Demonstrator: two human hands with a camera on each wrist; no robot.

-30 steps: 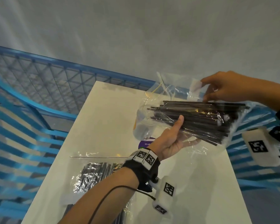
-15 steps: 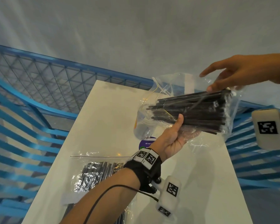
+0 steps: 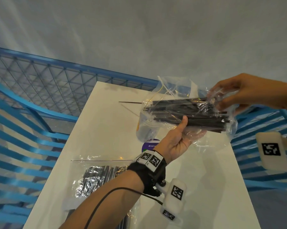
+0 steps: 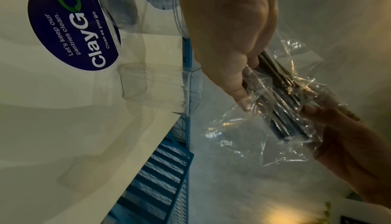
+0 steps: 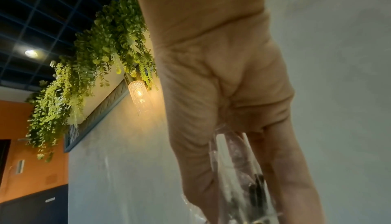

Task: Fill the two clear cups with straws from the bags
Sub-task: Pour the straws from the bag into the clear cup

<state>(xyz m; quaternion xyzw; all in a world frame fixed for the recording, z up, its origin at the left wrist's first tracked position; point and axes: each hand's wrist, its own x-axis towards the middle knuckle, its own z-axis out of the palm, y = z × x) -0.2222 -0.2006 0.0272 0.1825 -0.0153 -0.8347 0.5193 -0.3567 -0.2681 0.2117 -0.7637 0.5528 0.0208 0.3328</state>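
**Bag of black straws held above the table by both hands**

The left hand (image 3: 177, 141) supports a crinkled clear plastic bag of black straws (image 3: 189, 114) from below, palm up, thumb pressed on the near side of the bundle and the fingers (image 4: 237, 83) curled under it through the film. The right hand (image 3: 243, 91) grips the bag's right end; its fingers (image 5: 281, 169) and thumb pinch the plastic around the straw tips. The bundle lies roughly level, well above the white rectangular table (image 3: 106, 129).

Two clear plastic cups stand on the table below the bag. The round clear cup (image 3: 146, 129) sits directly under the bundle's left end, touching the edge of a dark blue oval sticker (image 4: 71, 27) printed "ClayG". The second, squarer clear cup (image 4: 158, 88) stands near the table edge, just beside the sticker. No straws are visible in either cup.

A second clear zip bag holding foil-wrapped silver straws (image 3: 98, 179) lies flat on the near part of the table, partly hidden by the left forearm. A single thin dark stick (image 3: 129, 102) lies on the far part of the table. Blue metal chairs (image 3: 23, 146) flank the table.
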